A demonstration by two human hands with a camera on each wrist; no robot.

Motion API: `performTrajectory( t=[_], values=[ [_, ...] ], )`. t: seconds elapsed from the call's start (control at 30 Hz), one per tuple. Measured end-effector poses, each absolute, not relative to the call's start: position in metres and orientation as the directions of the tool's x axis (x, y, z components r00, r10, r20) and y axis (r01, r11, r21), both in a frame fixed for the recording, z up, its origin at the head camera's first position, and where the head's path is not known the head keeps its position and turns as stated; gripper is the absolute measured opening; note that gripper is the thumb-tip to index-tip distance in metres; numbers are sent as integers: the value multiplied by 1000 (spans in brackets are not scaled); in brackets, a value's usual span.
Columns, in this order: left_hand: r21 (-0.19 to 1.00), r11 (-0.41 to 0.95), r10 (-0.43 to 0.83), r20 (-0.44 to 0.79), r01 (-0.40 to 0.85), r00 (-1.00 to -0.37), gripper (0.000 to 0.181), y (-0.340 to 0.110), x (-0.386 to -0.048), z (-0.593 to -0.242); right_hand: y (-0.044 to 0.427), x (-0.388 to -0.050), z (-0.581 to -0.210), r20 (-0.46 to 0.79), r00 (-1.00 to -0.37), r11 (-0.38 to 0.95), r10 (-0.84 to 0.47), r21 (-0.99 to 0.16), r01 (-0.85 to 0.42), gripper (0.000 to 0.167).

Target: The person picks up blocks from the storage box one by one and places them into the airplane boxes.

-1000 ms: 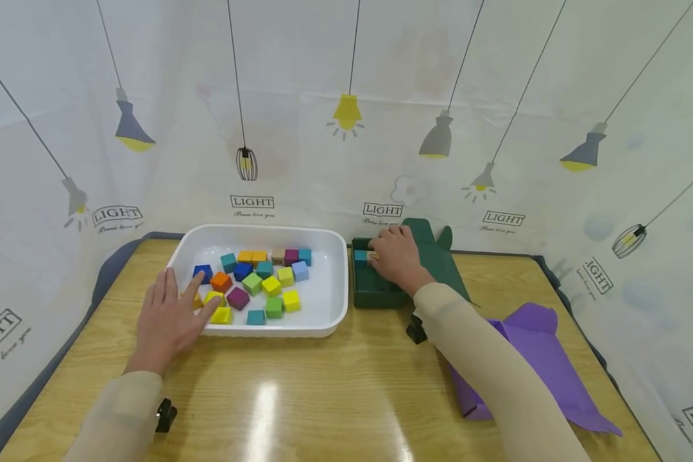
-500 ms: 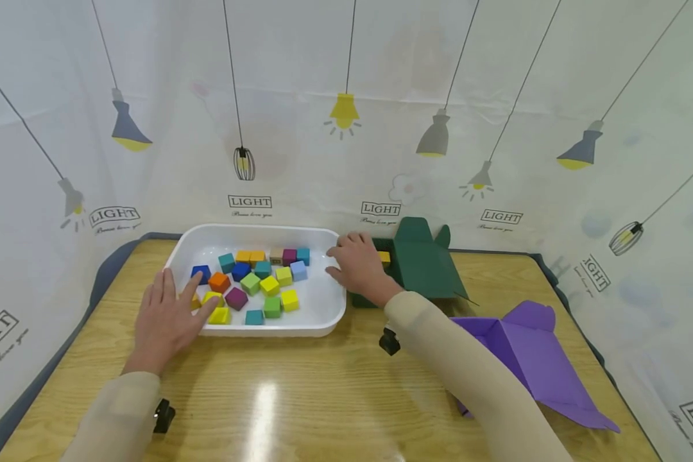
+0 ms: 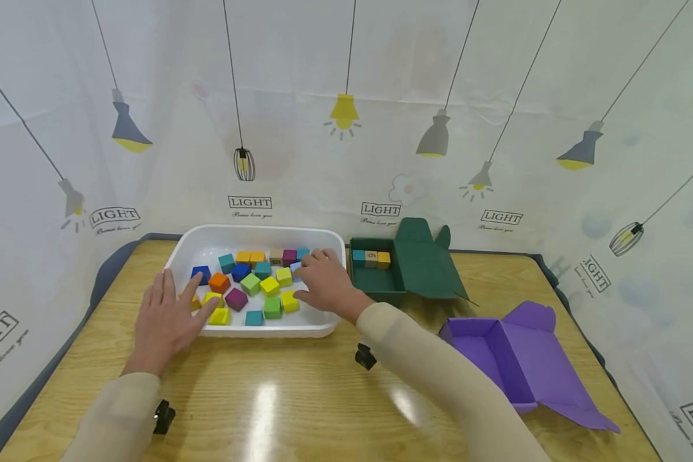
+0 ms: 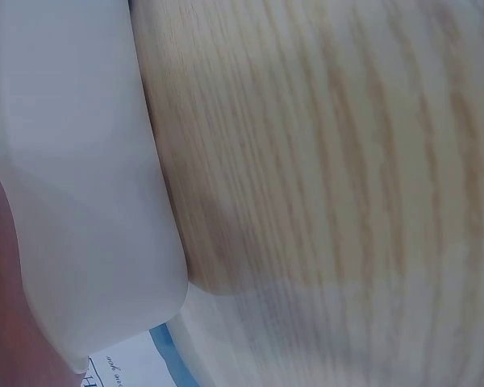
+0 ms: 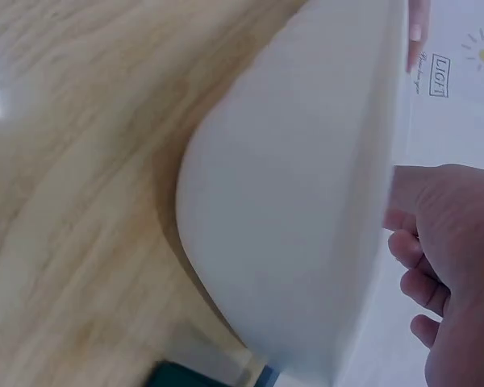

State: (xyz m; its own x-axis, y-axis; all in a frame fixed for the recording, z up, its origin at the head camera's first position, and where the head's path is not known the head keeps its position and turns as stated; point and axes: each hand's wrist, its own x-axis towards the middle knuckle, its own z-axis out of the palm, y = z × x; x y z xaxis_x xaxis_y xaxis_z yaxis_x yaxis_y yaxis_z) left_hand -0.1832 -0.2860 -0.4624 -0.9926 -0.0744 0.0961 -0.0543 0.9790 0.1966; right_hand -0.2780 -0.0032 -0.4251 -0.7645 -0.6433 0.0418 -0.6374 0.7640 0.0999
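Observation:
A white tray (image 3: 317, 328) holds several coloured cubes, among them a purple cube (image 3: 237, 299) and an orange-red cube (image 3: 219, 282). My left hand (image 3: 164, 317) lies over the tray's left edge with fingers spread, close to a blue cube (image 3: 201, 274) and yellow ones. Over the right part of the tray is my right hand (image 3: 326, 282), fingers loosely bent beside a light blue cube, which it partly hides; no hold is visible. The right wrist view shows that hand (image 5: 460, 266) behind the tray's wall (image 5: 290, 201), fingertips partly hidden.
Right of the tray stands a green box (image 3: 378, 296) with its lid laid to the right; a teal, a wooden and an orange cube line its back wall. An open purple box (image 3: 491, 346) lies at the front right. A printed curtain (image 3: 300, 128) hangs behind the table.
My right hand has moved left from the green box to over the tray, uncovering the row of three cubes in the box. The left hand has stayed in place.

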Motion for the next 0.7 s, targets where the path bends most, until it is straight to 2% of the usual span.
performTrajectory(
  t=[0.27, 0.7],
  values=[
    [190, 980, -73, 99, -53, -992, 81, -287, -183, -463, -14, -274, -439, -36, -765, 757, -643, 123, -642, 42],
    [189, 980, -82, 78, -66, -994, 81, -286, -184, -462, -18, -276, -446, -55, -776, 768, -629, 109, -631, 39]
  ],
)
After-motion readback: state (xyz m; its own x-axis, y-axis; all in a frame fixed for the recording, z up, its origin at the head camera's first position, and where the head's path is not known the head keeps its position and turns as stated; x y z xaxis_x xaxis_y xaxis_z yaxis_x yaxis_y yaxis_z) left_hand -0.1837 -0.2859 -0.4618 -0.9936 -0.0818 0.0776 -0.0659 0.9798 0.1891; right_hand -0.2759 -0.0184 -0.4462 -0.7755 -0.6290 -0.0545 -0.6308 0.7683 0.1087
